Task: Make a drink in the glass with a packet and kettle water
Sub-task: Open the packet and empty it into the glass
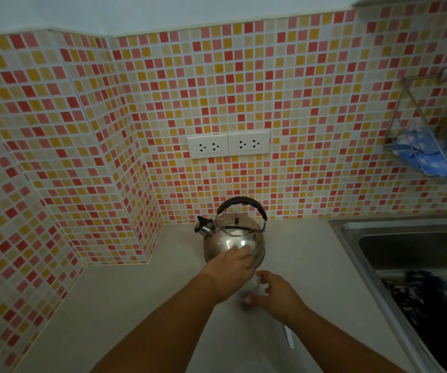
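A clear glass (246, 302) stands on the pale counter (141, 305) in front of the kettle, with brown powder at its bottom. My right hand (277, 294) is wrapped around the glass from the right. My left hand (230, 266) hovers over the glass rim, back upward, fingers pinched on a pale packet (246, 249) that is mostly hidden. The steel kettle (233, 238) with a black arched handle stands just behind, spout pointing left, touching neither hand.
A steel sink (405, 246) with dark cloth in it lies to the right. A thin white strip (288, 336) lies on the counter near my right forearm. Two wall sockets (227, 145) sit above the kettle. A wire rack (432, 157) hangs at the right.
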